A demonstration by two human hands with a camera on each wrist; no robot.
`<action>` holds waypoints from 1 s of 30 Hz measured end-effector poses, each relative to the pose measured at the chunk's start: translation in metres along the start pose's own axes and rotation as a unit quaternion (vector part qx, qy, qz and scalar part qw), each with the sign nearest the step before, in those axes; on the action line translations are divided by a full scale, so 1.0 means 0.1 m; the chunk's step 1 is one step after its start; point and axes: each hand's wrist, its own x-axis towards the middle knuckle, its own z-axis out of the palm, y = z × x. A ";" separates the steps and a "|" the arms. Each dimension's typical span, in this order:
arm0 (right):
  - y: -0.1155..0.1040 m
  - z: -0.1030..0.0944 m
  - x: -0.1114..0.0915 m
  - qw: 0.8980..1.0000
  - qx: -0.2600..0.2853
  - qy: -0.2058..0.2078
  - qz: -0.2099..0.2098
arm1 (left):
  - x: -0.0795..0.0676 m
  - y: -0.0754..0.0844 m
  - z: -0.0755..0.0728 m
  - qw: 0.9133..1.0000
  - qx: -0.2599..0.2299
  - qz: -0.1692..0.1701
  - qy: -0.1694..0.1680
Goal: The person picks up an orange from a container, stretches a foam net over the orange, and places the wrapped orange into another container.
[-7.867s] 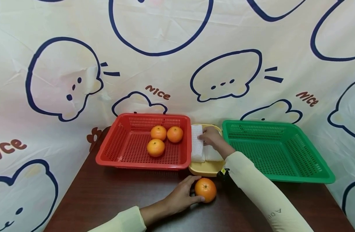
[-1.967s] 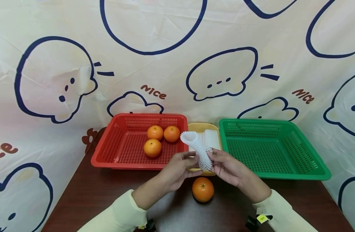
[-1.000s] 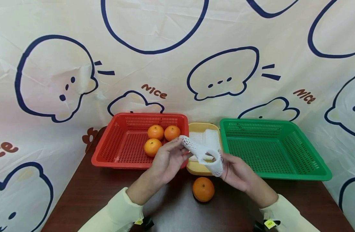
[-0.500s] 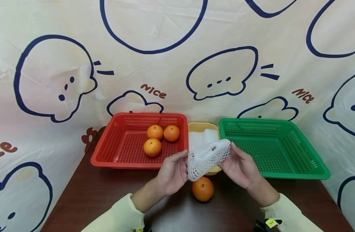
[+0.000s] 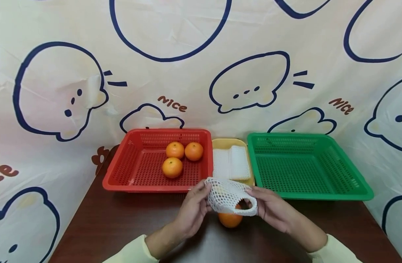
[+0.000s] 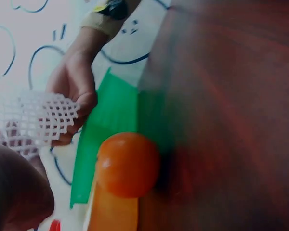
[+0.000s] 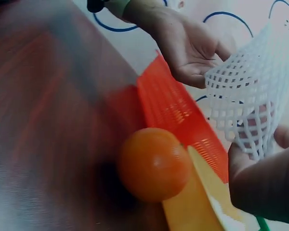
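An open-mouthed white foam net sleeve point(image 5: 224, 193) is held between the left hand point(image 5: 191, 212) and the right hand point(image 5: 277, 211), near a round, glossy orange point(image 5: 230, 221) on the tabletop point(image 5: 122, 226).

Brought the white foam net point(image 5: 224, 193) toward six o'clock, swung one end from two o'clock to four, now hiding more of the lone orange point(image 5: 230, 221) in head view
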 end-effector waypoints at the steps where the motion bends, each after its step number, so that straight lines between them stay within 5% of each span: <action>1: 0.02 0.00 0.00 1.000 -0.003 0.013 0.004 | -0.02 -0.03 0.01 1.000 0.018 -0.010 0.013; 8: 0.20 -0.01 0.01 0.999 -0.024 0.036 0.007 | -0.04 -0.25 -0.02 0.987 0.112 -0.073 0.084; 18: 0.52 -0.05 0.13 0.992 -0.049 0.115 0.029 | 0.03 -0.51 -0.07 0.954 0.237 -0.048 0.178; 24: 0.59 -0.02 0.21 0.979 -0.087 0.185 0.022 | 0.10 -0.52 0.01 0.944 0.263 -0.020 0.201; 30: 0.65 0.00 0.24 0.971 -0.111 0.207 0.042 | 0.13 -0.57 0.04 0.928 0.308 -0.022 0.208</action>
